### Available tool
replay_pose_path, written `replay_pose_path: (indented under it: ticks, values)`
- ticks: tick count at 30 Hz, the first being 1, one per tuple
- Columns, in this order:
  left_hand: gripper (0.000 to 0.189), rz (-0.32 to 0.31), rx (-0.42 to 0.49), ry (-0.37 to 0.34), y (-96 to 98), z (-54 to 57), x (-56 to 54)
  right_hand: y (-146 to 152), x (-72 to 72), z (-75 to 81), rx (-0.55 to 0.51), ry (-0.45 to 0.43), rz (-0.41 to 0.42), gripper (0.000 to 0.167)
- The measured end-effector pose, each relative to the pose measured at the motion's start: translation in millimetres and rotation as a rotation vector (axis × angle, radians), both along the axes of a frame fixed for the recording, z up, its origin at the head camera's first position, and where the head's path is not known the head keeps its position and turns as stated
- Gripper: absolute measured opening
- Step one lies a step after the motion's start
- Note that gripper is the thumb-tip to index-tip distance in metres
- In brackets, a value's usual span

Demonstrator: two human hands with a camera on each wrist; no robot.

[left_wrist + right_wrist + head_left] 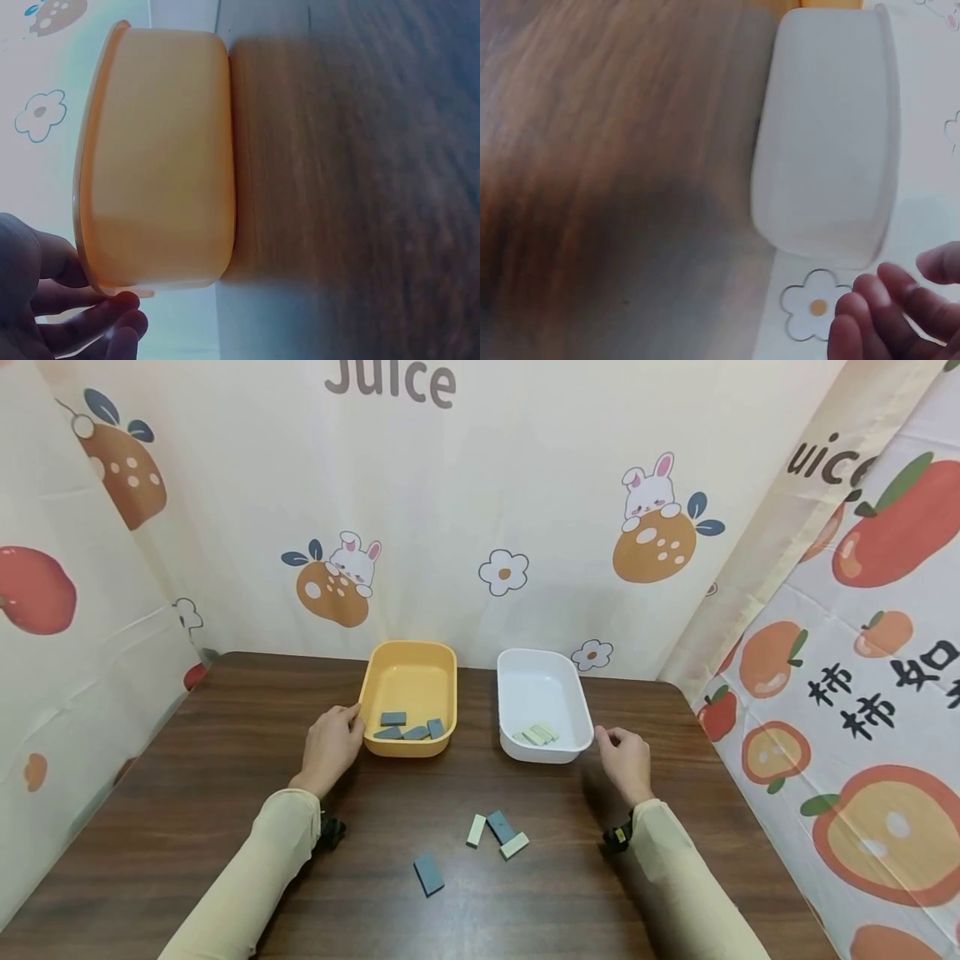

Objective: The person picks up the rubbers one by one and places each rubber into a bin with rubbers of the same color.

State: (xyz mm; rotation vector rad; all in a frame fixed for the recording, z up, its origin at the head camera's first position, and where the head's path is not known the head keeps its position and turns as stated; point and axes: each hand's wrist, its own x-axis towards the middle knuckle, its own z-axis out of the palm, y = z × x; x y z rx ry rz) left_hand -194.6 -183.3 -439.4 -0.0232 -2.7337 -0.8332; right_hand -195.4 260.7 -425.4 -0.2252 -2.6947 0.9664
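On the left stands a yellow plastic bin (408, 747) with several blue-grey blocks (393, 718) inside. My left hand (332, 745) pinches its rim at the near left side, thumb and fingers about the edge. To the right is a white plastic bin (543, 757) holding several pale green blocks (537, 733). My right hand (626, 762) is beside that bin's near right corner; in the right wrist view its fingers (889, 300) are loosely bent with a gap to the thumb, close to the rim. Whether they touch it I cannot tell.
Nearer on the brown wooden table (360, 893) lie a blue-grey block (429, 873), a second blue-grey block (500, 827) and two pale green blocks, one upright-angled (476, 831) and one slanted (514, 845). A printed curtain (450, 510) hangs behind the table.
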Motion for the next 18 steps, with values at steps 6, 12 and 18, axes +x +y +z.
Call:
replay_pose_path:
  ticks: [6, 12, 18]
  values:
    - [0.037, 0.008, -0.001, 0.000, -1.4, -1.2, -0.8, -13.9, 3.6, 8.5, -0.015, 0.046, 0.076, 0.028]
    - [0.037, 0.009, -0.001, 0.018, -1.2, -2.5, -1.8, -31.9, 13.8, 14.1, 0.037, 0.139, 0.263, 0.014]
    - [0.037, 0.006, 0.009, 0.001, -0.3, -1.2, -2.6, -51.3, 22.5, 15.4, 0.060, 0.166, 0.505, 0.010]
